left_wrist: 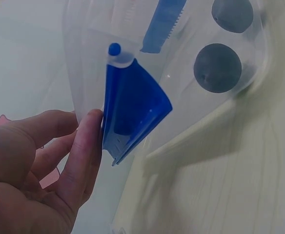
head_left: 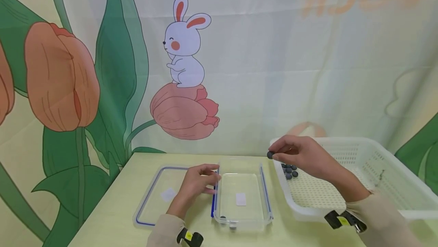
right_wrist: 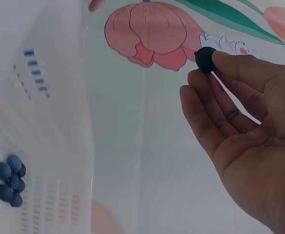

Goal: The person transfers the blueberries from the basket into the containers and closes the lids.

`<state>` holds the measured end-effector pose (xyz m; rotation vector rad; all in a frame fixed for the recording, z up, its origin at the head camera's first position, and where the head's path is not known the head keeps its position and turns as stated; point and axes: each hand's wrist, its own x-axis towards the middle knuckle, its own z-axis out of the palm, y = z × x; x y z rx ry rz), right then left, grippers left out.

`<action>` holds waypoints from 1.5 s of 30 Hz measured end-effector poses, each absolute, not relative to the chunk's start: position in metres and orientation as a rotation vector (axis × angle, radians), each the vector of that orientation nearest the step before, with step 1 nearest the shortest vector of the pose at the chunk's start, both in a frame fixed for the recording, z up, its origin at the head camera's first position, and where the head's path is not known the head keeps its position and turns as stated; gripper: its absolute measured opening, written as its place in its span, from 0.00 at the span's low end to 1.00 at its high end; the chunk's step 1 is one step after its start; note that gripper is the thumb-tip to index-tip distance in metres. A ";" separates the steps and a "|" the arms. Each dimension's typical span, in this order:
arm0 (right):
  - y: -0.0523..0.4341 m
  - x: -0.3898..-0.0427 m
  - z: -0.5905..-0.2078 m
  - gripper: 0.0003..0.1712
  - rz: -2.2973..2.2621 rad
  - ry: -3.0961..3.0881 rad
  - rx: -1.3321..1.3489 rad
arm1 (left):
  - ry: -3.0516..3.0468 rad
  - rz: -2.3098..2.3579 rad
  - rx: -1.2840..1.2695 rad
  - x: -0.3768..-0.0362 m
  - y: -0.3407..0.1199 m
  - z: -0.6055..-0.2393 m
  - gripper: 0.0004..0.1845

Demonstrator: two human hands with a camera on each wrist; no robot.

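My right hand (head_left: pixel 304 155) pinches a single blueberry (right_wrist: pixel 206 59) between thumb and fingertip, above the near-left corner of a white plastic basket (head_left: pixel 291 203). Several blueberries (head_left: pixel 289 171) lie together inside that basket at its left side. My left hand (head_left: pixel 197 182) rests its fingertips against the left side of a clear plastic food container (head_left: pixel 241 222). In the left wrist view the fingers are extended beside a blue latch flap (left_wrist: pixel 132 105). Two blueberries (left_wrist: pixel 217 68) show through the container's clear wall, at its near end in the head view.
A clear lid (head_left: pixel 150 201) with a blue seal lies left of the container, partly behind my left hand. Pale yellow cloth covers the table (head_left: pixel 106 209). Behind it hangs a curtain (head_left: pixel 246 68) printed with tulips and a rabbit.
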<state>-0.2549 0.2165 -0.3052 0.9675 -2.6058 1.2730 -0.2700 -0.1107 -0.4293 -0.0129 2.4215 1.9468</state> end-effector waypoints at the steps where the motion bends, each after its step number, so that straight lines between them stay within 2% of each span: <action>1: 0.215 -0.253 -0.308 0.09 1.285 -2.607 0.976 | 2.422 1.944 -0.014 -0.270 -0.111 -0.429 0.21; 26: 0.165 -0.223 -0.372 0.07 1.498 -2.578 1.261 | 2.406 1.957 0.015 -0.270 -0.112 -0.431 0.22; 36: 0.155 -0.219 -0.385 0.07 1.442 -2.640 1.302 | 2.426 1.948 0.011 -0.270 -0.112 -0.430 0.22; 45: 0.148 -0.217 -0.391 0.07 1.172 -2.699 1.416 | 2.423 1.951 0.020 -0.270 -0.111 -0.431 0.22</action>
